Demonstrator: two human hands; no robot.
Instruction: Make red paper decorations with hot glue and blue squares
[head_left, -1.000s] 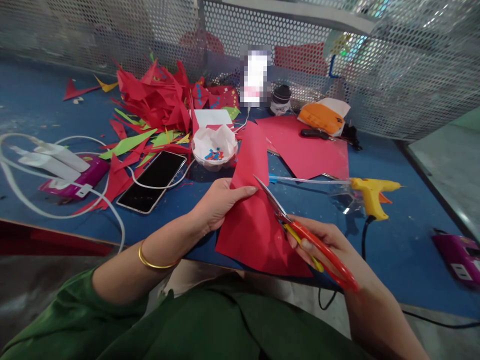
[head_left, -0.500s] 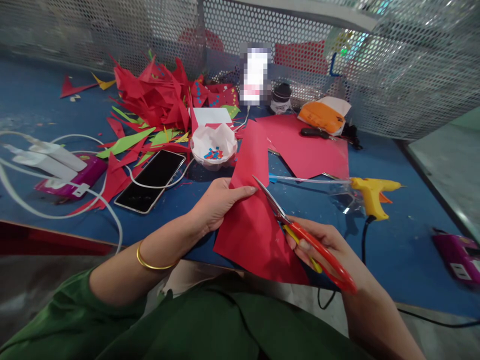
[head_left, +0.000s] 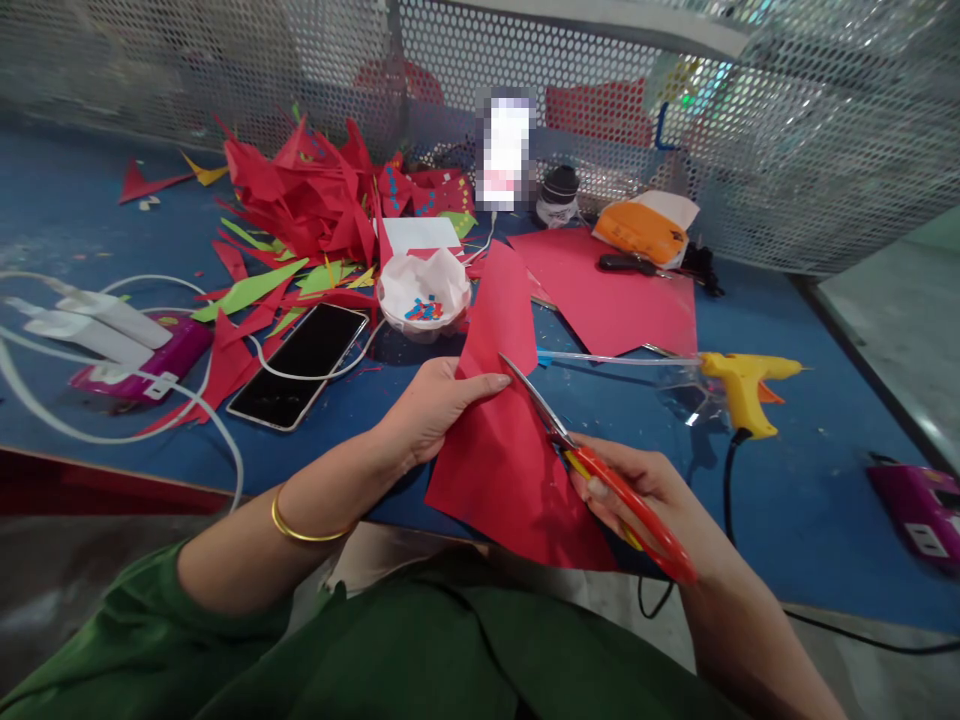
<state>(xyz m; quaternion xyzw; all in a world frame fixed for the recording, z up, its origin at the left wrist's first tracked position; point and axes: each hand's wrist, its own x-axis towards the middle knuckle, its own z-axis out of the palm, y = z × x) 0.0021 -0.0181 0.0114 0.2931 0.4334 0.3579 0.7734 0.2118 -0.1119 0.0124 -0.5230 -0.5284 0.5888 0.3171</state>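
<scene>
A sheet of red paper (head_left: 499,455) is held up at the table's front edge by my left hand (head_left: 435,405), thumb on top and fingers beneath, hidden. My right hand (head_left: 637,490) grips scissors (head_left: 626,500) with red and yellow handles. Their blades lie on the red paper, pointing up and left, with the tip just beyond my left thumb. The lower blade is hidden by the sheet. Just past the paper stands a small bowl (head_left: 424,285) lined with white, with tiny blue and red bits inside.
Red and green paper scraps (head_left: 300,190) are heaped at the back left. A black-screened phone (head_left: 300,365) and white cables lie on the left. On the right are a yellow glue gun (head_left: 742,385), larger red sheets (head_left: 615,300) and an orange packet (head_left: 643,232). A perforated metal panel (head_left: 450,50) closes the back.
The scissors' handles have come closer together, and the blades have moved slightly left over the paper. My left hand keeps its hold on the sheet.
</scene>
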